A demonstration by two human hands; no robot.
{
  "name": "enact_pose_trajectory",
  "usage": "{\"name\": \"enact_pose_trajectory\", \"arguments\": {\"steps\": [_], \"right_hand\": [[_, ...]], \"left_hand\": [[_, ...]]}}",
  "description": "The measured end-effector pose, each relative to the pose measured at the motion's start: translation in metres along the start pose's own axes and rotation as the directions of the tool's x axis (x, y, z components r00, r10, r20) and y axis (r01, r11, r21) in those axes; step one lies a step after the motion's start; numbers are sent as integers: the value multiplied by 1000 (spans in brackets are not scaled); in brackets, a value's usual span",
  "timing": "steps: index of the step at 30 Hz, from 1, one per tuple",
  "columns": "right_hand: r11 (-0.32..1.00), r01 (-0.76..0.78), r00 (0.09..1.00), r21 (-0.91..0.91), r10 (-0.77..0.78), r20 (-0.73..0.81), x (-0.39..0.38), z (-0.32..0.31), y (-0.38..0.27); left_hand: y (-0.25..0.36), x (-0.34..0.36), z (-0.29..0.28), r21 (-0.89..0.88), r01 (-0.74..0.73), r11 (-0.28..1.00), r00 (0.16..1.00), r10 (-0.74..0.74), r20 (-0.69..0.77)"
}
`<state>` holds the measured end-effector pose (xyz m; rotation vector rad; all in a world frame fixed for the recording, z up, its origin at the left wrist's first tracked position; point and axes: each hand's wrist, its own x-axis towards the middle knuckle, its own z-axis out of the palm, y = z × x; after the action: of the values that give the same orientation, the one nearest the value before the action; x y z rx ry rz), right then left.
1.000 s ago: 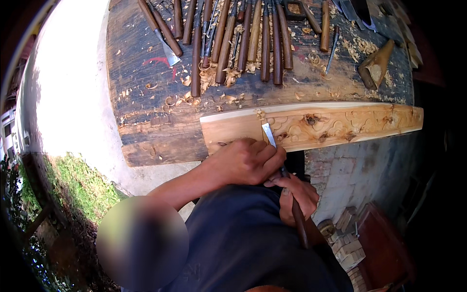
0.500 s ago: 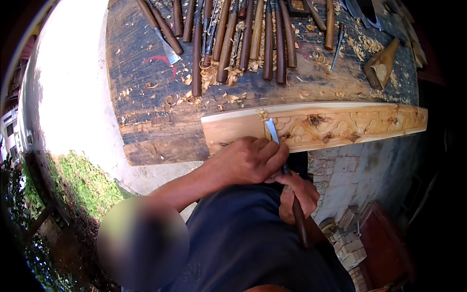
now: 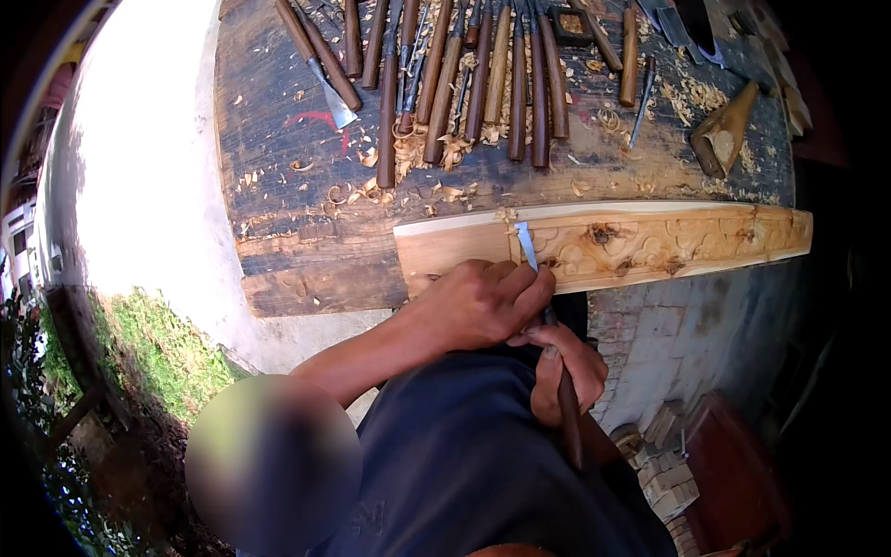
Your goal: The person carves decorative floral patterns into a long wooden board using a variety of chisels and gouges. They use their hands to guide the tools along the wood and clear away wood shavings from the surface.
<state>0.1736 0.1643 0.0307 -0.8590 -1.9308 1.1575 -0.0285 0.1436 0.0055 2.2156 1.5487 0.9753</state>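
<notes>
A long pale board (image 3: 453, 247) with carved scrolling relief lies along the near edge of the workbench. Over its carved left end rests the flat steel blade of a wood chisel (image 3: 527, 245). My left hand (image 3: 487, 302) is closed round the chisel low on its blade, the knuckles over the board's near edge. Behind it, my right hand (image 3: 571, 371) wraps the dark wooden handle, whose end points back toward my body. A few curled shavings (image 3: 506, 214) sit by the blade tip.
Several wooden-handled chisels (image 3: 436, 111) lie in a row across the workbench (image 3: 278, 218), among shavings. A wide-bladed chisel (image 3: 336, 107) is at their left. At the right lies a shaped wooden block (image 3: 724, 135). Stacked wood pieces (image 3: 670, 483) stand low on the right.
The bench, board and tools sit slightly right and lower in the picture. Both hands keep their hold on the chisel, and its blade stays near the same spot on the board.
</notes>
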Motion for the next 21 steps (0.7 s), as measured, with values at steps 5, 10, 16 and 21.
{"name": "enact_pose_trajectory", "arguments": {"steps": [5,10,16,21], "right_hand": [[999,47,992,5,-47,113,4,-13,-7],[997,69,989,-23,-66,130,4,-16,-10],[996,76,989,-54,-68,135,1,-17,-9],[995,94,990,-35,-90,111,2,-14,-7]], "left_hand": [[0,-4,0,73,-81,994,997,79,19],[0,-6,2,63,-117,991,992,119,-37],[-1,-6,2,86,-144,986,989,146,-27],[1,-4,-2,76,-116,990,993,117,-3]]}}
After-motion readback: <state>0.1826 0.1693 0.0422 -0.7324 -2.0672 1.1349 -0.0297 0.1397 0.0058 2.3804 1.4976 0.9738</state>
